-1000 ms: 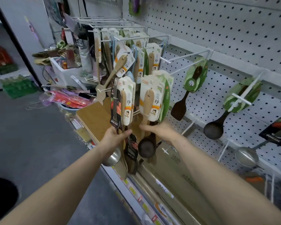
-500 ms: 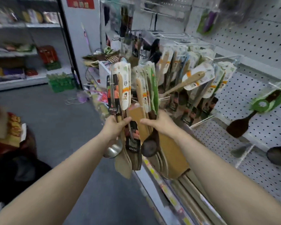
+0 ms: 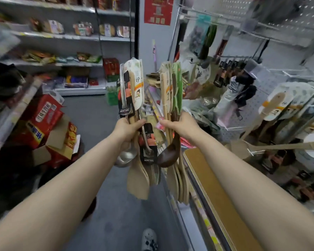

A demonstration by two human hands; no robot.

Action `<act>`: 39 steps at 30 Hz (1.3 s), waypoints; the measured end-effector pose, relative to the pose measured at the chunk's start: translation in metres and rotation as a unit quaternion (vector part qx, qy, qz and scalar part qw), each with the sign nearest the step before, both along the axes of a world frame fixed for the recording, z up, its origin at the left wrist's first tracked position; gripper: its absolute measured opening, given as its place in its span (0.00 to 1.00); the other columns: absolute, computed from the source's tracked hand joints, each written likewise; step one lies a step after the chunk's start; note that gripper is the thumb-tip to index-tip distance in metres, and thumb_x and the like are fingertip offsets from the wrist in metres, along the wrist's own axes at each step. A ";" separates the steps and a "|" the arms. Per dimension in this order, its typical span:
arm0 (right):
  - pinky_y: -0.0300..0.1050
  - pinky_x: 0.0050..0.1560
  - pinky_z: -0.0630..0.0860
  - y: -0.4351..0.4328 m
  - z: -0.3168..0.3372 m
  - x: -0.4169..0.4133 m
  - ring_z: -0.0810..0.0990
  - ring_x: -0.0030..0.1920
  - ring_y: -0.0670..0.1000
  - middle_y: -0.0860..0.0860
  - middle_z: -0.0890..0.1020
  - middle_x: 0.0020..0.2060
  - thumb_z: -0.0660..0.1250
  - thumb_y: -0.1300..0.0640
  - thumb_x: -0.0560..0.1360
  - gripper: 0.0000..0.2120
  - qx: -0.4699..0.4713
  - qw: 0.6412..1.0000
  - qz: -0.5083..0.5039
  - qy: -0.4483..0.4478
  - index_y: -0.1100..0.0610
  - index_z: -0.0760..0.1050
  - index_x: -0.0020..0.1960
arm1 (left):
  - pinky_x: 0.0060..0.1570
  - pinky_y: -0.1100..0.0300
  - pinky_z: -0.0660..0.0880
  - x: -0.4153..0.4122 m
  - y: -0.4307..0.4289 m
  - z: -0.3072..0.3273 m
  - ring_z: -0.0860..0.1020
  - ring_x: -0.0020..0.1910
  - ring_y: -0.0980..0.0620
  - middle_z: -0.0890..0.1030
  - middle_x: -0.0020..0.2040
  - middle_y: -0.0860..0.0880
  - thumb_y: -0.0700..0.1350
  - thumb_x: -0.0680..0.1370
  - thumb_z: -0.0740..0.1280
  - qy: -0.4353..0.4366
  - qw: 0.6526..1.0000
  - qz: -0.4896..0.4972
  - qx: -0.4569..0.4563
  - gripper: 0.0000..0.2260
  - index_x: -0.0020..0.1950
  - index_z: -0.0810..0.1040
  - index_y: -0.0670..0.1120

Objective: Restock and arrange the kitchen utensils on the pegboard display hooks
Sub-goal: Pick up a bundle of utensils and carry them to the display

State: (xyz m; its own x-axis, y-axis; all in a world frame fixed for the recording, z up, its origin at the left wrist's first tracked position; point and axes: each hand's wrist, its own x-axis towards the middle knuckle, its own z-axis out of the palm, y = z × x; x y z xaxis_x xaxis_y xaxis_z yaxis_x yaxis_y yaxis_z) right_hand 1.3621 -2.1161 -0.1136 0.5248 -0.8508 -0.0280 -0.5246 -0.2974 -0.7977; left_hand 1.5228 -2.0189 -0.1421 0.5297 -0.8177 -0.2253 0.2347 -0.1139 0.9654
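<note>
My left hand [image 3: 128, 130] grips a bundle of packaged utensils [image 3: 132, 91]: wooden spatulas, a steel ladle [image 3: 124, 157] and black-carded tools, handles up, heads hanging below. My right hand [image 3: 180, 126] grips a second bundle [image 3: 170, 87] of wooden spatulas and a dark wooden ladle [image 3: 169, 154] with green and white cards. Both bundles are held upright in front of me over the aisle, a small gap between them. The pegboard [image 3: 286, 57] with its hooks is at the right, where more carded spatulas [image 3: 279, 107] hang.
A low display shelf with a wooden board [image 3: 212, 182] runs along the right. Red cardboard boxes [image 3: 47, 124] are stacked at the left beside a shelf. Stocked grocery shelves [image 3: 65, 33] fill the back. Grey aisle floor [image 3: 91, 116] lies ahead; a shoe [image 3: 149, 240] shows below.
My view has swung left, away from the pegboard toward the aisle. Both hands have carried their utensil bundles off the hooks area and raised them, now slightly apart.
</note>
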 end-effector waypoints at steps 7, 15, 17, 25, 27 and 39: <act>0.49 0.54 0.80 -0.115 0.012 0.113 0.84 0.47 0.52 0.51 0.85 0.44 0.76 0.38 0.63 0.26 0.035 0.998 0.058 -0.008 0.55 0.79 0.52 | 0.24 0.62 0.75 0.102 -0.089 0.023 0.81 0.27 0.53 0.81 0.37 0.45 0.40 0.76 0.70 -0.023 0.998 0.041 0.031 0.07 0.51 0.77 0.39; 0.51 0.53 0.81 -0.229 0.023 0.222 0.85 0.44 0.49 0.49 0.85 0.43 0.76 0.45 0.69 0.21 0.063 0.992 0.107 -0.025 0.55 0.76 0.56 | 0.26 0.62 0.76 0.194 -0.191 0.041 0.82 0.30 0.53 0.82 0.41 0.44 0.39 0.76 0.70 -0.039 0.996 0.073 0.038 0.12 0.57 0.77 0.36; 0.53 0.53 0.82 -0.251 0.022 0.247 0.85 0.45 0.50 0.50 0.86 0.44 0.77 0.42 0.65 0.27 0.061 0.992 0.106 -0.020 0.55 0.76 0.57 | 0.25 0.63 0.76 0.217 -0.215 0.042 0.81 0.29 0.53 0.81 0.41 0.44 0.39 0.76 0.70 -0.030 0.996 0.076 0.038 0.12 0.57 0.76 0.36; 0.44 0.43 0.81 -0.350 0.018 0.358 0.85 0.40 0.49 0.49 0.85 0.37 0.76 0.47 0.70 0.15 0.048 0.996 0.081 0.002 0.55 0.78 0.50 | 0.25 0.62 0.76 0.341 -0.324 0.033 0.82 0.33 0.51 0.82 0.44 0.43 0.40 0.76 0.71 -0.024 0.997 0.055 0.048 0.14 0.59 0.76 0.37; 0.45 0.44 0.81 -0.380 0.019 0.397 0.83 0.40 0.48 0.48 0.84 0.36 0.75 0.46 0.71 0.13 0.044 0.997 0.062 0.015 0.54 0.77 0.47 | 0.24 0.62 0.76 0.383 -0.355 0.036 0.82 0.30 0.51 0.82 0.41 0.43 0.40 0.76 0.70 -0.018 0.998 0.036 0.051 0.12 0.57 0.76 0.37; 0.46 0.49 0.80 -0.529 0.021 0.551 0.83 0.44 0.51 0.51 0.84 0.43 0.76 0.44 0.70 0.17 0.071 0.997 -0.017 0.022 0.54 0.78 0.49 | 0.19 0.63 0.73 0.551 -0.501 0.052 0.77 0.20 0.56 0.78 0.38 0.44 0.38 0.78 0.67 0.001 0.996 -0.041 0.079 0.12 0.59 0.73 0.35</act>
State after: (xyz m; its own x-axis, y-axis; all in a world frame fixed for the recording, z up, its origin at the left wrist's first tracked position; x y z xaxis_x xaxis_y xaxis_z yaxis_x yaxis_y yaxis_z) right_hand 1.9129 -2.6451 -0.0922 0.4921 -0.8534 -0.1719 -0.5679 -0.1650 -0.8064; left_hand 2.0738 -2.5202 -0.0900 0.4619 -0.8124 -0.3559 0.2193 -0.2842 0.9333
